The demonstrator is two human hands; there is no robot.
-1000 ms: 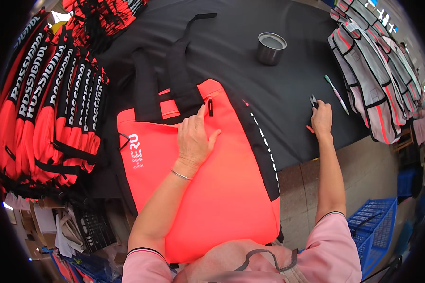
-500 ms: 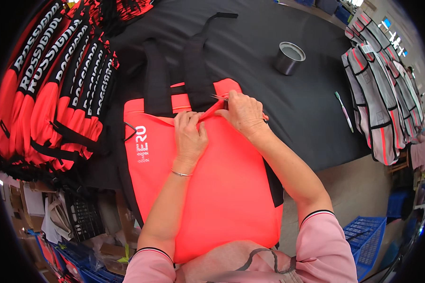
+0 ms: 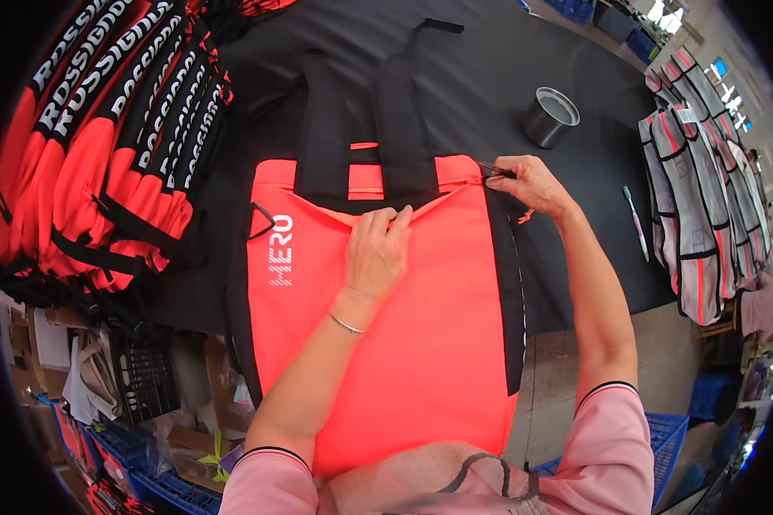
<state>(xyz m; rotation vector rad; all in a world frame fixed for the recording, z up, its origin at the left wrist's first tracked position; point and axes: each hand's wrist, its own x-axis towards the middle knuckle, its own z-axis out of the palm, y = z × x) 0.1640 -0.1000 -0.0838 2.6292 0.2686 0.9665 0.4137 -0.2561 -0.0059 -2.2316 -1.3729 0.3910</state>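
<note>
Right hand [image 3: 531, 184], grip closed on dark snips [image 3: 502, 172], has moved from beside the strap [image 3: 404, 129] to the upper right corner of the red backpack [image 3: 404, 360] on the table [image 3: 489, 77], putting work there; left hand [image 3: 378, 255] on its front edge [image 3: 447, 202], pinch unclear

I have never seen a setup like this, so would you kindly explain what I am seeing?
There is no machine, just a person working bare-handed. The view comes from a wide fisheye camera worn on the head, looking down, so straight edges look bent. On the black table lies a coral and black bag. The left hand is on the edge of its opening; the right hand, near the bag's top right corner, holds a small tool that looks like snips. Further right are a metal can and a toothbrush, with grey bags beyond. Red and black bags are piled at the left.
</note>
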